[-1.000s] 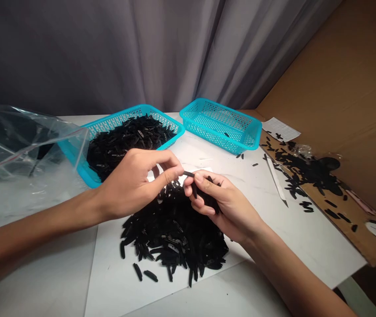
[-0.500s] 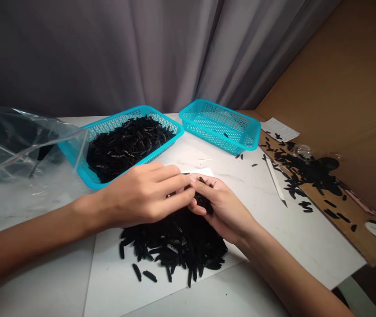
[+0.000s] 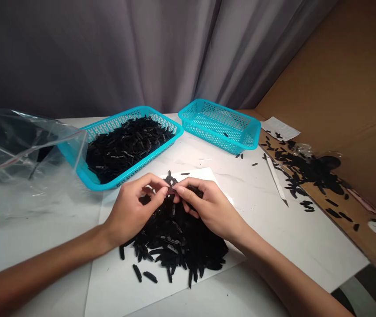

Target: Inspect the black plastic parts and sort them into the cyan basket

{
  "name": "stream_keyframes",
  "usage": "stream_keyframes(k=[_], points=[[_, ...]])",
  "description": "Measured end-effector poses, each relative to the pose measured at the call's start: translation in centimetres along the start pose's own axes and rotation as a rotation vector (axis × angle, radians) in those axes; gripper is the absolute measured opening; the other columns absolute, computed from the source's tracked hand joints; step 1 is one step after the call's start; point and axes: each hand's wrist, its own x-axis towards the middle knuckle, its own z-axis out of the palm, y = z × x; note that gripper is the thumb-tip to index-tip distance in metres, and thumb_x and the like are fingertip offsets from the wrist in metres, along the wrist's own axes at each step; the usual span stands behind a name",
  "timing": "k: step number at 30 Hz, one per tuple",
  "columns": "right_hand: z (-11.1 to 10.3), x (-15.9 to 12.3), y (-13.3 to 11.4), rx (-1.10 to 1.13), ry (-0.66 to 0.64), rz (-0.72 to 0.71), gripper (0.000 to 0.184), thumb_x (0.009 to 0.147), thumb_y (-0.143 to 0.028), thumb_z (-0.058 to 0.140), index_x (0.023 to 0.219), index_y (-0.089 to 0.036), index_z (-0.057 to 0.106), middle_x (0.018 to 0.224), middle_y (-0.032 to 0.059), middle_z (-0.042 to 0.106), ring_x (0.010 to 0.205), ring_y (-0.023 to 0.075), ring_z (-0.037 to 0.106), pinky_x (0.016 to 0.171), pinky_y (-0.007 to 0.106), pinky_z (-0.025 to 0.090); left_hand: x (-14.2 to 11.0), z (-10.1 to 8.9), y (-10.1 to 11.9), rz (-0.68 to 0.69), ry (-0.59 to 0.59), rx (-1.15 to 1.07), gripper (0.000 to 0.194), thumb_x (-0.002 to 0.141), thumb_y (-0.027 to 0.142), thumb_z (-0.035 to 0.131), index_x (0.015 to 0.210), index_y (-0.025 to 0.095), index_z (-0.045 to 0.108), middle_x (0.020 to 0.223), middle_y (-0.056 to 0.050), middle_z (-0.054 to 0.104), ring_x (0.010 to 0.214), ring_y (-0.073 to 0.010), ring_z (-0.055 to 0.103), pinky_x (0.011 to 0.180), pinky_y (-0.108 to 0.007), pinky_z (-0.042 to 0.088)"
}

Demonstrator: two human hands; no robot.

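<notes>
Between the fingertips of both hands is a small dark strip-like piece (image 3: 171, 190). My left hand (image 3: 138, 204) pinches its left end with thumb and forefinger. My right hand (image 3: 208, 200) pinches the other end, its remaining fingers curled in underneath; whether more pieces lie in that palm is hidden. Right below the hands a heap of small black elongated pieces (image 3: 188, 240) covers much of a white sheet (image 3: 108, 281). Two single pieces lie in front of the heap, and a few more show just beyond my fingertips.
A blue basket (image 3: 90, 181) full of black pieces stands back left, beside a clear plastic bag (image 3: 36, 154). Another blue basket (image 3: 219, 141) at the back holds one small piece. To the right lie a craft knife (image 3: 276, 182) and scattered black pieces (image 3: 316, 174) on cardboard.
My left hand has drawn back and turned, so its thumb and forefinger now show in a pinch. My right hand has rolled palm-down, and the dark piece now shows between both hands.
</notes>
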Motion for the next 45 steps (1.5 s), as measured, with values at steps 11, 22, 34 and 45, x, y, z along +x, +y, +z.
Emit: stream_keyframes(k=[11,22,34,45], points=[[1.0,-0.1,0.4,-0.231,0.039,-0.058,0.017,0.097,-0.031,0.06,0.096,-0.022,0.075,0.08,-0.0003,0.069,0.063,0.0123,0.056,0.063,0.027,0.043,-2.5,-0.7,-0.9,-0.243,-0.06,-0.271,0.022,0.098,0.035,0.06,0.082,0.021,0.064,0.075,0.004,0.063,0.069,-0.0079,0.057,0.066,-0.018,0.046],[0.8,-0.2,0.7,-0.317,0.026,-0.162,0.008,0.093,-0.027,0.067,0.091,-0.023,0.073,0.089,-0.0013,0.076,0.083,0.0155,0.066,0.077,0.027,0.047,-2.8,-0.8,-1.5,-0.207,-0.121,-0.28,0.015,0.098,0.035,0.062,0.088,0.024,0.066,0.078,0.005,0.065,0.076,-0.009,0.062,0.071,-0.02,0.048],[0.6,-0.2,0.1,-0.249,0.011,-0.212,0.01,0.094,-0.023,0.066,0.09,-0.02,0.074,0.085,0.0004,0.074,0.078,0.0142,0.064,0.075,0.026,0.047,-3.3,-0.5,-1.0,0.042,0.052,-0.119,0.01,0.092,0.019,0.069,0.097,0.028,0.071,0.088,0.004,0.068,0.079,-0.0096,0.064,0.067,-0.019,0.051],[0.7,-0.6,-0.3,0.033,-0.098,0.01,0.02,0.093,-0.037,0.068,0.091,-0.018,0.076,0.076,0.0016,0.066,0.059,0.0106,0.051,0.048,0.022,0.038,-3.3,-0.7,-0.9,0.052,0.033,-0.149,0.003,0.093,0.021,0.069,0.092,0.024,0.069,0.084,0.001,0.067,0.078,-0.0124,0.064,0.066,-0.023,0.05]])
